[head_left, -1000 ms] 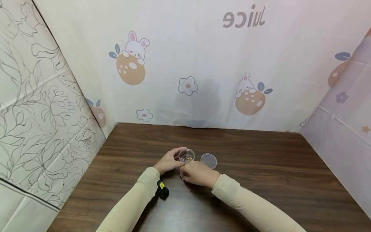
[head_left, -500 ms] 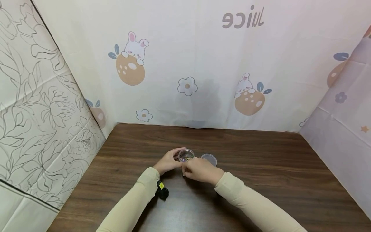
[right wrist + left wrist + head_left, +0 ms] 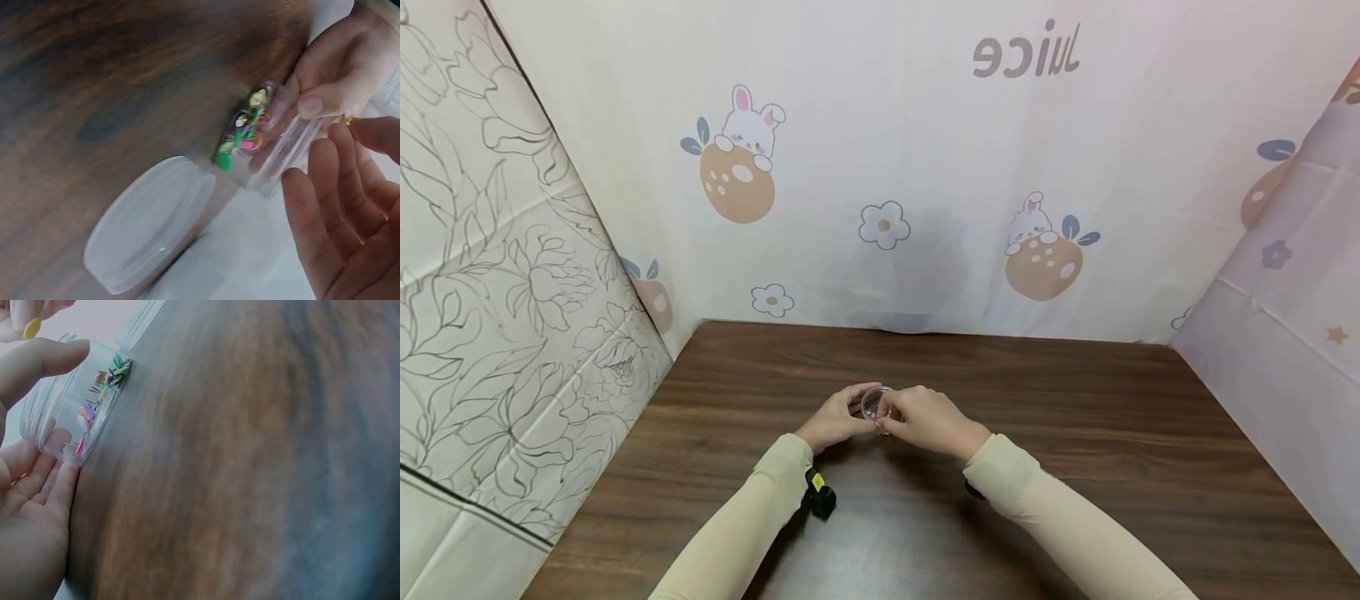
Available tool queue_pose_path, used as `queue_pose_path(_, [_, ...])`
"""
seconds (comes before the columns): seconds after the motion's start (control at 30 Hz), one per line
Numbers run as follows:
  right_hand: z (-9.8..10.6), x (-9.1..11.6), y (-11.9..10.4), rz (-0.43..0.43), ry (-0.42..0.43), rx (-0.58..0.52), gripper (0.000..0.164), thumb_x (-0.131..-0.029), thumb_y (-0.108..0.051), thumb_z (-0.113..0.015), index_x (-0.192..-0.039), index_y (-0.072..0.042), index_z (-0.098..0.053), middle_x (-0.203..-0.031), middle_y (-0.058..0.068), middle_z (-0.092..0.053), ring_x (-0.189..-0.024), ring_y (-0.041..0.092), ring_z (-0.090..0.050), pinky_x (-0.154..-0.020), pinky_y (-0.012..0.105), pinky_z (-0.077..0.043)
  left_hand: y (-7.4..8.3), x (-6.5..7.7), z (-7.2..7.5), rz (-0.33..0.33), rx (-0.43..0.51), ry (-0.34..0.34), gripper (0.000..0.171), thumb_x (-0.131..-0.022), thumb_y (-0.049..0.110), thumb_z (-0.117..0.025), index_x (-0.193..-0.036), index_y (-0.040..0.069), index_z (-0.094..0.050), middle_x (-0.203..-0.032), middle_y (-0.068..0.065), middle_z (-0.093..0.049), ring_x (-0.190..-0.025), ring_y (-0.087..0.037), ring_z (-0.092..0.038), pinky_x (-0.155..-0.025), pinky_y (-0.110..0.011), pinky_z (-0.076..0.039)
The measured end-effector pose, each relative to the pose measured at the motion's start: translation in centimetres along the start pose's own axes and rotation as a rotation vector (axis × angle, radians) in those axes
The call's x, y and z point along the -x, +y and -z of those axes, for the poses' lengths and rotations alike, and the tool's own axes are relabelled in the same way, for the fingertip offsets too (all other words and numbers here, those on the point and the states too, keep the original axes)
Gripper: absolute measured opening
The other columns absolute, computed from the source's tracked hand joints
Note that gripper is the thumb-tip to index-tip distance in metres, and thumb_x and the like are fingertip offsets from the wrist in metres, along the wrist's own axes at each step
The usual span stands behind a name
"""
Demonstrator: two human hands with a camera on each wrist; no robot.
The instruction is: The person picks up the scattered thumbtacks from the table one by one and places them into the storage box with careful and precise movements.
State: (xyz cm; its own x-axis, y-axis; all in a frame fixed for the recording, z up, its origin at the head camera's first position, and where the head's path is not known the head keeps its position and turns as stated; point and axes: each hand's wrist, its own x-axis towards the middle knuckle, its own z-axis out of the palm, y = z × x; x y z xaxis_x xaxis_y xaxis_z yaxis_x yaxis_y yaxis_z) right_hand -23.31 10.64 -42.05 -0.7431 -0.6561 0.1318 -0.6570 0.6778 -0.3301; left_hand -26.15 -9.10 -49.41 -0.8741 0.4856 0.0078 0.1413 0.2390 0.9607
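My left hand [image 3: 835, 419] holds a small clear plastic jar [image 3: 868, 403] around its side, its thumb near the rim. In the left wrist view the jar [image 3: 65, 406] stands on the table with several small colourful pieces [image 3: 112, 375] at its bottom. My right hand [image 3: 928, 421] is over the jar's near right side. Between its thumb and forefinger it pinches a tiny yellow piece [image 3: 31, 328], level with the jar's mouth; the same yellow piece [image 3: 349, 120] shows in the right wrist view. What kind of piece it is I cannot tell.
A clear round lid [image 3: 150, 225] lies on the table beside the jar; my right hand covers it in the head view. The brown wooden table [image 3: 1075, 433] reaches back to a printed curtain [image 3: 820, 150]. A black device [image 3: 822, 498] sits at my left wrist.
My right hand has risen from the table in front of the jar to the jar's mouth, covering the lid. The left hand stays around the jar.
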Motion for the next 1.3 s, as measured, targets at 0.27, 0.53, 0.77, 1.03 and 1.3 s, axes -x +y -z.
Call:
queue_pose_path(0.27, [-0.2,-0.5,1.2,-0.063,0.049,0.021,0.006,-0.09,-0.027,-0.061,-0.087,-0.024,-0.064,-0.063,-0.014,-0.055,-0.048,0.002,-0.046,-0.04,0.023,-0.04,1.9,0.8,0.0,0.013,0.035,-0.028,0.074,-0.08,0.013,-0.074,-0.142,0.006,-0.036,-0.141,-0.017,-0.04,-0.121,-0.029,-0.044,-0.097,-0.049,-0.044])
queue_pose_path(0.53, [-0.3,-1.3,1.7,-0.111,0.01,0.072,0.01,-0.092,-0.03,-0.058,-0.091,-0.025,-0.066,-0.058,-0.012,-0.051,-0.044,0.005,-0.043,-0.036,0.023,-0.033,0.4,0.1,0.0,0.035,0.017,0.0,0.073,-0.077,0.025,-0.077,-0.14,0.019,-0.041,-0.14,-0.006,-0.043,-0.12,-0.017,-0.046,-0.097,-0.042,-0.045])
queue_pose_path(0.77, [-0.7,-1.8,1.8,-0.135,-0.023,0.089,0.01,-0.091,-0.031,-0.059,-0.092,-0.024,-0.067,-0.057,-0.011,-0.051,-0.044,0.006,-0.042,-0.037,0.024,-0.033,0.1,0.0,-0.1,0.033,0.009,0.005,0.074,-0.075,0.029,-0.079,-0.139,0.023,-0.042,-0.138,-0.003,-0.045,-0.117,-0.015,-0.048,-0.096,-0.041,-0.046])
queue_pose_path(1.03, [-0.9,-2.0,1.8,-0.154,-0.032,0.108,0.011,-0.09,-0.032,-0.06,-0.091,-0.024,-0.068,-0.056,-0.013,-0.051,-0.043,0.006,-0.044,-0.037,0.024,-0.034,0.0,0.0,0.0,0.043,0.012,0.006,0.074,-0.074,0.029,-0.08,-0.138,0.026,-0.043,-0.136,0.0,-0.046,-0.116,-0.012,-0.048,-0.096,-0.041,-0.046])
queue_pose_path(1.3, [-0.9,-1.8,2.0,-0.144,-0.032,0.096,0.015,-0.092,-0.032,-0.057,-0.095,-0.024,-0.069,-0.057,-0.014,-0.052,-0.043,0.005,-0.044,-0.038,0.023,-0.035,0.0,-0.1,0.0,0.031,0.021,-0.005,0.074,-0.076,0.024,-0.078,-0.14,0.021,-0.04,-0.139,-0.006,-0.043,-0.12,-0.018,-0.046,-0.097,-0.044,-0.045])
